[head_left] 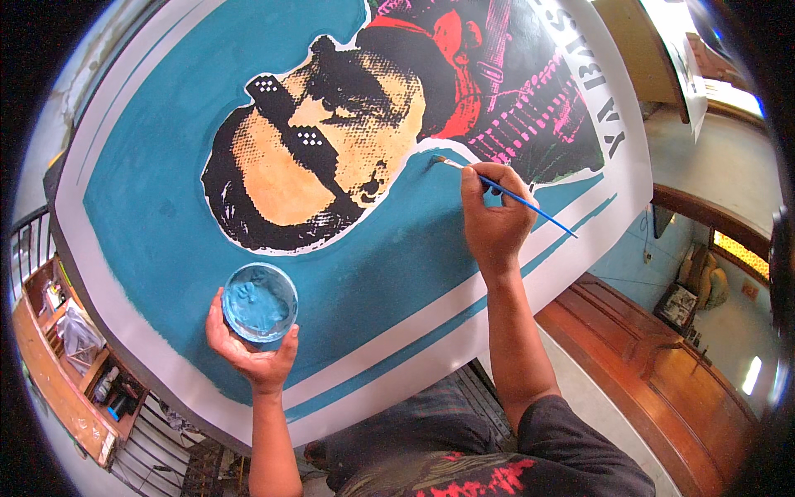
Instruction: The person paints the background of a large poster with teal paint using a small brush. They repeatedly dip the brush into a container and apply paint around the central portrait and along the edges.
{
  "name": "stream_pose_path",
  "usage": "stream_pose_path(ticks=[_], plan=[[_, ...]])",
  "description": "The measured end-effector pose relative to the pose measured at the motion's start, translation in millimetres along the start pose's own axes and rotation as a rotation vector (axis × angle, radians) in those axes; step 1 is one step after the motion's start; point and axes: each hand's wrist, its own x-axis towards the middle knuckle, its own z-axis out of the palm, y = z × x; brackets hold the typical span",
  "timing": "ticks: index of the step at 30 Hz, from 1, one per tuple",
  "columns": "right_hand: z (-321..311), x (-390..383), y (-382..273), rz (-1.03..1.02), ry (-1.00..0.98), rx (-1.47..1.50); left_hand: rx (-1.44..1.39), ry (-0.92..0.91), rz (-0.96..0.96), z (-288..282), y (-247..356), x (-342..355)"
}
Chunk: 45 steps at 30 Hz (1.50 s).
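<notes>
"Teal-and-white painted portrait sheet (356,257): where's it lying?"

"It's spreading between brown wooden shelving (56,389) and glossy brown panelling (646,364)."

"Containers?"

"Left hand (251,358) is curving widely round a circular pale tub (286,296) of blue paint (255,305); right hand (499,219) is pinching a slim blue-handled brush (538,212)."

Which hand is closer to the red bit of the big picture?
Right. The right hand, pinching a blue-handled paintbrush, is just below the red bit in this view; the left hand, holding a round tub of blue paint, is farther off, lower and leftward.
</notes>
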Motion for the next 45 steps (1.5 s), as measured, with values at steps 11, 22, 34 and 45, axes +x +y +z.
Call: stream_pose_path(ticks=[11,22,34,45], plan=[[11,-4,-2,-0.066,-0.054,0.074,0.043,0.010,0.015,0,0,1],[4,1,7,-0.010,-0.015,0.051,0.026,0.009,0.001,0,0,0],[-12,2,8,0.057,0.056,0.018,0.026,-0.003,-0.013,-1,1,0],[3,-10,-6,-0.161,-0.294,0.174,0.043,0.003,0.010,0,1,2]])
